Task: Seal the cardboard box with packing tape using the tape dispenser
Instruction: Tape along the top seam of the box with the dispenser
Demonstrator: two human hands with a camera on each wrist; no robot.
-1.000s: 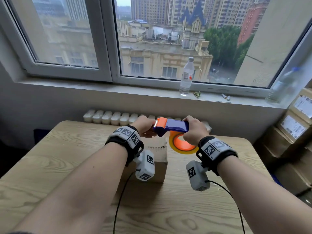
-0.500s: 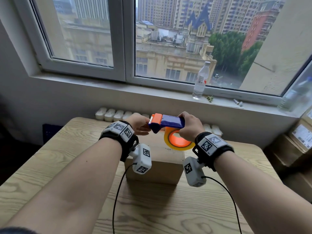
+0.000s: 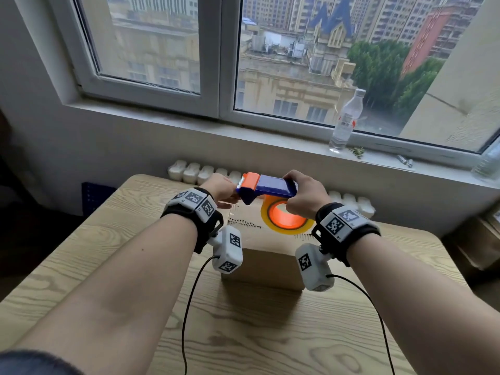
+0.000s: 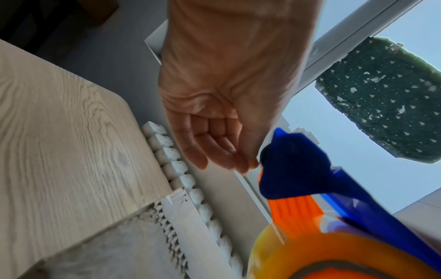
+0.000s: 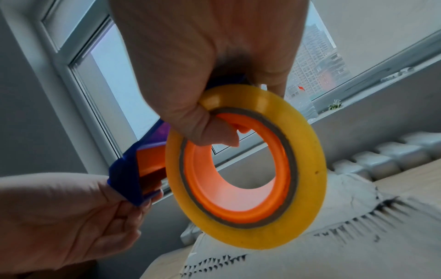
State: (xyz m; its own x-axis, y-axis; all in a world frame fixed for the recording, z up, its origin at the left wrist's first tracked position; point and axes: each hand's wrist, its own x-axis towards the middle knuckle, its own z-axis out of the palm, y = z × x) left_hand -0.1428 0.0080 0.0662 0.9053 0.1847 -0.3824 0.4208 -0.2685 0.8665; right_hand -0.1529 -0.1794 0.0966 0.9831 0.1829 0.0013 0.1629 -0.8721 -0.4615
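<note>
A brown cardboard box (image 3: 266, 262) stands in the middle of the wooden table (image 3: 81, 266). Above its far side both hands hold a blue and orange tape dispenser (image 3: 266, 186) level, with a yellow tape roll (image 3: 284, 230) hanging under it. My right hand (image 3: 295, 190) grips the dispenser's body, its thumb hooked in the roll's orange core (image 5: 238, 188). My left hand (image 3: 230, 194) pinches the dispenser's cutter end (image 5: 126, 181). Whether tape lies between those fingertips (image 4: 241, 164) I cannot tell. The box top (image 5: 298, 251) sits just under the roll (image 5: 245, 169).
A white radiator (image 3: 194, 170) runs behind the table's far edge. On the window sill stands a clear water bottle (image 3: 346, 123). Stacked cardboard boxes (image 3: 479, 239) sit at the right. Cables hang from both wrist cameras over the near table.
Both hands keep their hold on the dispenser. The head view has swung left, so the box now lies under the roll rather than left of it.
</note>
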